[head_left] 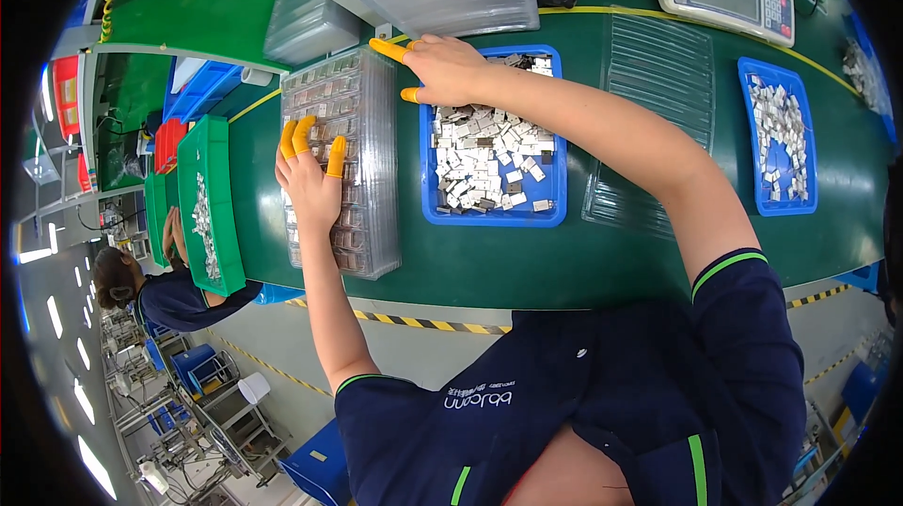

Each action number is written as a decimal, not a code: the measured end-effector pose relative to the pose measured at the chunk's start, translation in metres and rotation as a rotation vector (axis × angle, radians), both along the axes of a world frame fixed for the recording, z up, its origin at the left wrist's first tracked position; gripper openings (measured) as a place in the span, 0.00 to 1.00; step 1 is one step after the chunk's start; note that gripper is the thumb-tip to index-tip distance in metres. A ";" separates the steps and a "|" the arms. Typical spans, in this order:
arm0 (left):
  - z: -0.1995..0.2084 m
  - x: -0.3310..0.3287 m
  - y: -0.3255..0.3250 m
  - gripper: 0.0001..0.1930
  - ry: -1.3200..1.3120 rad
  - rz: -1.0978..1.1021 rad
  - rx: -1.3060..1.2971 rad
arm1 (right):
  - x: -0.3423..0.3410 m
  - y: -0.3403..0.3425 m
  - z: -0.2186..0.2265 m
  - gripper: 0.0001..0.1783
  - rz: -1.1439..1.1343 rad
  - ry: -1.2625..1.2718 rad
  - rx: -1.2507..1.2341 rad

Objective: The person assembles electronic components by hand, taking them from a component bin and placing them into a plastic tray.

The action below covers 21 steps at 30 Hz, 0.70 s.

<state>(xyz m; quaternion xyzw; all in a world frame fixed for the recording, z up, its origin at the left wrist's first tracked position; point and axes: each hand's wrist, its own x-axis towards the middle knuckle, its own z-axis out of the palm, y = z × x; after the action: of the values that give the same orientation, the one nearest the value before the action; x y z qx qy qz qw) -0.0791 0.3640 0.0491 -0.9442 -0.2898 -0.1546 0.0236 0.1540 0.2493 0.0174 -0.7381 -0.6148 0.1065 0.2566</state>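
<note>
In the head view, the left hand (310,181) is laid, fingers and thumb parted, on the stack of clear trays (378,214) beneath it. The right hand (442,69) is stretched leftward to the stack's far right corner, digits spread; nothing is visibly gripped by either.

Passage open on green table (489,266), nearside of central blue tray (494,218); clear tray stack (381,196) blocks left; right forearm (593,120) crosses above.
</note>
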 end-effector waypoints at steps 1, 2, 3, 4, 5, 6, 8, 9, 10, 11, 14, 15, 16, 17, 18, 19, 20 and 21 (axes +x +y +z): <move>-0.001 0.001 0.000 0.28 -0.001 0.000 -0.002 | 0.000 0.000 -0.001 0.25 0.004 -0.021 0.000; -0.001 0.001 0.000 0.28 0.001 -0.003 -0.002 | 0.000 0.000 -0.002 0.25 0.001 -0.019 0.000; 0.000 0.001 0.000 0.27 -0.003 -0.007 0.001 | 0.001 0.000 -0.003 0.25 0.000 -0.008 0.010; 0.000 0.001 0.000 0.27 -0.006 -0.008 0.004 | 0.001 0.000 -0.003 0.25 0.001 0.003 0.021; 0.000 0.001 0.000 0.27 -0.004 -0.009 0.004 | 0.001 0.000 -0.003 0.25 0.000 0.005 0.022; -0.001 0.000 0.000 0.27 -0.001 -0.004 0.005 | 0.001 0.000 -0.004 0.24 -0.009 -0.006 0.022; -0.001 0.000 0.000 0.27 0.003 0.002 0.005 | -0.001 -0.001 -0.003 0.24 -0.016 -0.015 0.023; -0.001 0.000 0.000 0.27 0.006 0.004 0.004 | -0.001 -0.002 -0.002 0.24 -0.009 -0.024 0.016; -0.001 0.000 0.000 0.28 0.007 0.005 0.004 | -0.001 -0.002 -0.002 0.24 -0.002 -0.033 0.010; -0.001 0.001 0.000 0.28 0.008 0.005 0.004 | -0.001 -0.002 -0.004 0.24 -0.002 -0.033 0.010; 0.000 0.001 0.000 0.28 0.005 -0.003 0.002 | -0.001 -0.001 -0.007 0.24 -0.010 -0.035 0.049; -0.001 0.000 0.001 0.28 0.005 0.003 0.006 | 0.000 0.000 -0.007 0.24 -0.010 -0.029 0.041; -0.002 0.000 0.001 0.28 0.005 0.009 0.010 | 0.000 0.000 -0.007 0.24 -0.009 -0.024 0.032; -0.002 -0.001 0.001 0.28 0.006 0.010 0.009 | -0.001 0.000 -0.006 0.24 -0.008 -0.024 0.032; -0.001 0.000 0.001 0.28 0.006 0.009 0.007 | -0.001 0.000 -0.006 0.23 -0.012 -0.020 0.017; -0.001 0.000 0.001 0.28 0.006 0.007 0.004 | -0.001 0.000 -0.006 0.23 -0.017 -0.017 0.003; -0.002 0.000 0.001 0.28 0.006 0.007 0.004 | -0.001 0.000 -0.006 0.23 -0.017 -0.016 0.002; -0.002 0.000 0.001 0.28 0.003 0.010 0.007 | -0.001 0.000 -0.005 0.23 -0.013 -0.034 0.004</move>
<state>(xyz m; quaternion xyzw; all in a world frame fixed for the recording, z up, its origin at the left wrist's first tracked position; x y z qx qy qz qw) -0.0795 0.3649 0.0473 -0.9429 -0.2939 -0.1540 0.0282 0.1525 0.2490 0.0122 -0.7432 -0.6144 0.0910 0.2485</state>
